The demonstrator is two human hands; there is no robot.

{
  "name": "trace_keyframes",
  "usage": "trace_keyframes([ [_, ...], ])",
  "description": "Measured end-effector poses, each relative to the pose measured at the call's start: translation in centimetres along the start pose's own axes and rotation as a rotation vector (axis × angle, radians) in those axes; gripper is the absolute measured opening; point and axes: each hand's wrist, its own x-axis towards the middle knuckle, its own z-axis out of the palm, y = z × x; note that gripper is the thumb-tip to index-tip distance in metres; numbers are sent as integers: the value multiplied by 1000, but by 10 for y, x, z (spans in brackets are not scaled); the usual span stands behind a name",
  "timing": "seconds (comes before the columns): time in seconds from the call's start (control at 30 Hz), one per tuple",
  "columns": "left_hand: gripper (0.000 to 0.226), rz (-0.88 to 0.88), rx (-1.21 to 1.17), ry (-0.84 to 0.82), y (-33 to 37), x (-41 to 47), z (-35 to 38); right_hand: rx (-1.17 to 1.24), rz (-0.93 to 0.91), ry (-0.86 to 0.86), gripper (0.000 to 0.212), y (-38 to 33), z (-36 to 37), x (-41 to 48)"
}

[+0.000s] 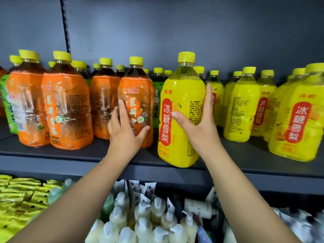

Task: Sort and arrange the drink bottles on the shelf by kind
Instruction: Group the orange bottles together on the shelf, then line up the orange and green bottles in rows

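While the person reaches up with both arms, the left hand (126, 130) grasps an orange bottle (138, 95) low on its body, fingers round its left side and thumb across the front. The right hand (198, 123) grasps a yellow bottle (182, 95), thumb on the red label and fingers up the right side. The two held bottles are just beside each other at mid-shelf. The yellow one sits forward of the rest, its base over the front edge of the shelf (52, 155); I cannot tell whether it rests there.

Other orange bottles (68, 109) crowd the left part, and yellow bottles (245, 106) fill the right. A green bottle (156, 102) peeks out behind, between the two held ones. Below lie yellow packets (17, 199) and pale bottles (145, 216).
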Motion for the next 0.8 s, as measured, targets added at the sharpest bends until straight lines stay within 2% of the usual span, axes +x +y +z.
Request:
trace_keyframes([
  [0.07, 79, -2, -44, 84, 15, -12, 10, -19, -1, 67, 91, 1, -21, -6],
  [0.13, 64, 143, -134, 91, 31, -35, 23, -65, -12, 152, 93, 6, -43, -12],
  [0.17, 59, 253, -96, 69, 37, -46, 32, -100, -11, 198, 93, 9, -54, -13],
  [0.23, 53, 450, 144, -20, 43, -54, 47, -204, 2, 283, 94, 18, -75, -10],
  [0.33, 51, 349, 286, -276, 48, -43, 52, -439, 115, 377, 91, 34, -99, -1],
  [0.4, 57, 354, 281, -273, 44, -43, 53, -609, 159, 398, 87, 42, -101, -6],
  [0.47, 67, 428, 215, -215, 47, -51, 48, -673, 78, 422, 81, 45, -87, -17],
  [0.5, 66, 456, 154, -198, 47, -53, 45, -668, 6, 427, 76, 44, -77, -22],
  [0.57, 46, 365, -72, -186, 42, -53, 38, -636, -88, 373, 70, 37, -53, -26],
  [0.63, 24, 220, -206, -88, 34, -46, 21, -563, -105, 220, 65, 25, -32, -19],
  [0.7, 19, 166, -191, 49, 19, -40, -1, -501, -128, 61, 61, 13, -9, -7],
  [0.8, 29, 61, -89, 235, -16, -27, -41, -398, -207, -98, 67, -6, 41, 6],
])
